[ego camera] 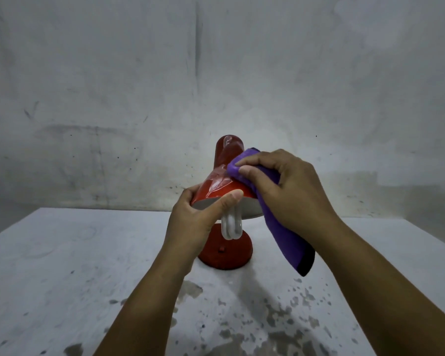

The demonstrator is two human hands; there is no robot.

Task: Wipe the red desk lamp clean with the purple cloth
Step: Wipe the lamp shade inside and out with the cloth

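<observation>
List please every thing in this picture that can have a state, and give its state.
red desk lamp: upright on the table, shade tilted, unlit
bulb: fitted, off
purple cloth: folded, pressed on the shade, one end hanging
left hand: grips the shade rim
right hand: holds the cloth
table: stained, with dark patches

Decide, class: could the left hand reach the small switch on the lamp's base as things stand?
Probably yes. The left hand grips the shade's rim, but the switch sits uncovered on the base just below it; it must let go first.
</observation>
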